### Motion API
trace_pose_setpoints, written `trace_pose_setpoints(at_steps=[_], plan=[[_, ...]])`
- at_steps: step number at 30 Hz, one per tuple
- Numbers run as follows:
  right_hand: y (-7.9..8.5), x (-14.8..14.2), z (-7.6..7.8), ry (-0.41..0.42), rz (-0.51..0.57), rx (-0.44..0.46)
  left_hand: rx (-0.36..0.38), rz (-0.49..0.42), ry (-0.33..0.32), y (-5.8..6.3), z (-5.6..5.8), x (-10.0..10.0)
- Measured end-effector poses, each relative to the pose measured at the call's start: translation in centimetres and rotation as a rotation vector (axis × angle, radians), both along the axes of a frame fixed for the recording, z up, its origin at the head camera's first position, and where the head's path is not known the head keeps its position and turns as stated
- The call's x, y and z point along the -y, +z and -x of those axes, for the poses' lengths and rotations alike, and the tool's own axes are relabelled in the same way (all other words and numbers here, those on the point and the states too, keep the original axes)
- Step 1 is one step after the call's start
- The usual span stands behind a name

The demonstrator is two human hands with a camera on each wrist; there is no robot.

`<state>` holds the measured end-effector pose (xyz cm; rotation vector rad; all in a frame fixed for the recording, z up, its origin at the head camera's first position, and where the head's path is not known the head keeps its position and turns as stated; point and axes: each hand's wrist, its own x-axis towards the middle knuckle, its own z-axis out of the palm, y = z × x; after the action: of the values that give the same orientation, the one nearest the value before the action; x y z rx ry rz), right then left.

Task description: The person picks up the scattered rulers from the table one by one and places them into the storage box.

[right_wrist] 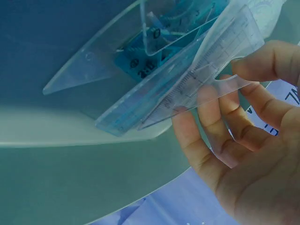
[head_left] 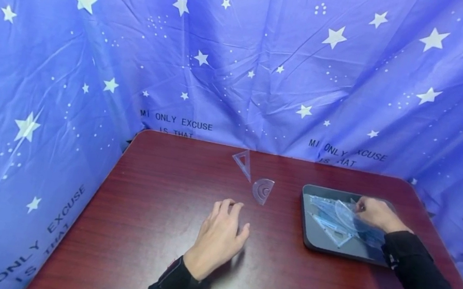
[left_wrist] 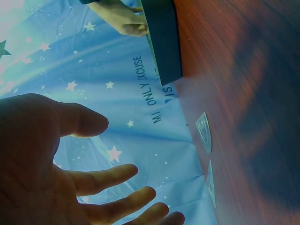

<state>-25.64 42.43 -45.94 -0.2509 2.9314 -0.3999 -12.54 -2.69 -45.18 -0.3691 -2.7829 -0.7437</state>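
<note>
Over the grey tray (head_left: 308, 240) on the right, my right hand (head_left: 376, 213) pinches a clear protractor (head_left: 346, 217) between thumb and fingers. In the right wrist view, the protractor (right_wrist: 213, 70) shows a printed scale, and other clear and blue-tinted pieces lie behind it. A clear set square (head_left: 330, 228) lies in the tray near its front left. My left hand (head_left: 219, 238) hovers above the middle of the table with relaxed, spread fingers and holds nothing. Beyond its fingertips lie another protractor (head_left: 267, 199) and a small set square (head_left: 247, 170).
The dark red wooden table (head_left: 139, 210) carries the tray near its right edge. A blue-violet curtain (head_left: 244, 43) with white stars and black lettering hangs around the back and sides, close to the table's edges.
</note>
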Motion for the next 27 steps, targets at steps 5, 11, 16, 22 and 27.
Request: trace_pose_setpoints(at_steps=[5, 11, 16, 22, 27], plan=[[0.2, 0.0, -0.3, -0.001, 0.021, -0.005, -0.009, -0.005, -0.006, -0.1, 0.2, 0.0], [0.2, 0.1, -0.6, 0.005, -0.005, -0.032, 0.005, 0.008, -0.009, -0.5, 0.8, 0.1], [0.9, -0.1, -1.2, 0.004, 0.004, -0.030, 0.065, 0.022, -0.013, -0.9, 1.2, 0.2], [3.2, 1.4, -2.5, 0.030, 0.038, -0.053, 0.123, 0.055, -0.020, -1.2, 2.6, 0.3], [5.3, 5.1, -4.0, 0.070, 0.036, -0.114, 0.183, 0.076, -0.018, -1.5, 4.4, 0.2]])
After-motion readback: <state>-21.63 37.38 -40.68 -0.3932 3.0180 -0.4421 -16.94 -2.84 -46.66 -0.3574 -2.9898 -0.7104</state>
